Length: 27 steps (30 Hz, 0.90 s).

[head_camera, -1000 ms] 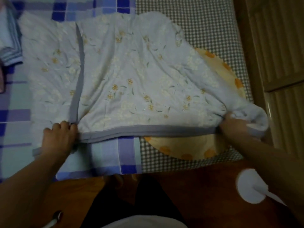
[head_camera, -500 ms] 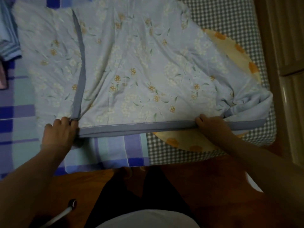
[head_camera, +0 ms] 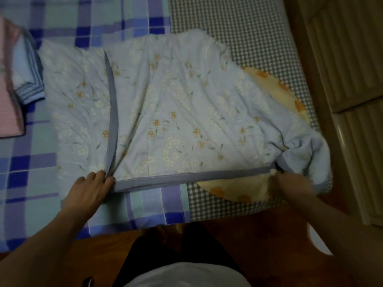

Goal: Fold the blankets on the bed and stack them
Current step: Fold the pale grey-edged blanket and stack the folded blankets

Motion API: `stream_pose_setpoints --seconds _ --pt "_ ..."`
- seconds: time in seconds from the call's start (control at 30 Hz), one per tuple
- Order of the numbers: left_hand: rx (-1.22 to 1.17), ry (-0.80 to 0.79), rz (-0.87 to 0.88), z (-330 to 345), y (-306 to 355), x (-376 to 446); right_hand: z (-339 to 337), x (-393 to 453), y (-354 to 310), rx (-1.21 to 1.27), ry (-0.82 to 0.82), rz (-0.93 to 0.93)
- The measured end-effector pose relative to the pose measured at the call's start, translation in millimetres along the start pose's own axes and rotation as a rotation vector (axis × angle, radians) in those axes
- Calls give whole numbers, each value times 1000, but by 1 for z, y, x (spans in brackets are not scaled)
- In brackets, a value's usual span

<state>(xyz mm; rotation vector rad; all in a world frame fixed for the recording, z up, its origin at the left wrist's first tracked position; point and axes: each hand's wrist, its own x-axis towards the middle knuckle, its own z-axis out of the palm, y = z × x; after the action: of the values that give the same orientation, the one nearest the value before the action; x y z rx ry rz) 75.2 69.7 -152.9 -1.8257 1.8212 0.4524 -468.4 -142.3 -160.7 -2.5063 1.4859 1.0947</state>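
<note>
Floral blanket (head_camera: 176,112) spread on the bed (head_camera: 145,206), near edge along the bed's front. Left hand (head_camera: 89,189) lies flat, fingers fairly straight, pressing the corner where the grey trims meet. Right hand (head_camera: 294,183) at the trim's bunched right end (motion-blurred; grip cannot be told). A striped folded blanket (head_camera: 29,79) lies at far left.

A round yellow mat (head_camera: 244,186) with orange spots lies on the checked sheet (head_camera: 248,27).

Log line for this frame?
phase: folding | blanket: spread, right end bunched | left hand: presses hem corner | right hand: at bunched end, blurred
</note>
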Motion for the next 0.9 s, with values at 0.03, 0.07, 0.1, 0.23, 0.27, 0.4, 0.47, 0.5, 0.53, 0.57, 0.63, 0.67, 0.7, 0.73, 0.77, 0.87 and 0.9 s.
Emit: stream_pose_setpoints --seconds 0.03,0.07,0.1,0.23,0.27,0.4,0.47,0.5,0.53,0.57,0.63,0.67,0.7,0.73,0.77,0.87,0.9 --pt "-46 -75 -19 -14 -2 -5 -10 -2 19 44 83 41" --pt "-98 -100 -50 -14 -8 -8 -22 -2 40 61 157 101" --pt "-190 -103 -117 -21 -13 -12 -42 0 61 115 160 189" --pt "-547 -59 -421 -42 -50 -25 -199 -8 88 69 407 386" --pt "-557 -29 -490 -47 -67 -29 -244 -7 78 87 508 369" --pt "-800 294 -831 -73 -145 -65 -413 -14 -61 514 1127 55" --pt "-928 481 -1016 -84 -184 -94 -471 -37 -178 466 1320 -269" --pt "-977 552 -1088 -86 -204 -112 -484 -53 -239 518 1311 -427" --pt "-1012 618 -1124 -81 -223 -128 -490 -70 -295 587 1259 -593" --pt "-1046 657 -1125 -74 -241 -148 -490 -85 -345 653 1202 -746" --pt "-1124 718 -1068 -53 -271 -185 -476 -107 -430 733 1092 -922" --pt "-1186 735 -1000 -41 -279 -198 -466 -111 -464 757 1056 -952" --pt "-1280 714 -896 -36 -279 -209 -456 -114 -494 789 1011 -948" --pt "-1385 651 -758 -32 -271 -217 -446 -114 -521 830 956 -919" --pt "-1445 561 -625 -32 -259 -221 -436 -112 -542 892 880 -875" --pt "-1539 382 -307 -33 -215 -221 -401 -104 -583 1182 617 -689" --pt "-1511 344 -246 -33 -202 -217 -393 -101 -590 1319 537 -602"
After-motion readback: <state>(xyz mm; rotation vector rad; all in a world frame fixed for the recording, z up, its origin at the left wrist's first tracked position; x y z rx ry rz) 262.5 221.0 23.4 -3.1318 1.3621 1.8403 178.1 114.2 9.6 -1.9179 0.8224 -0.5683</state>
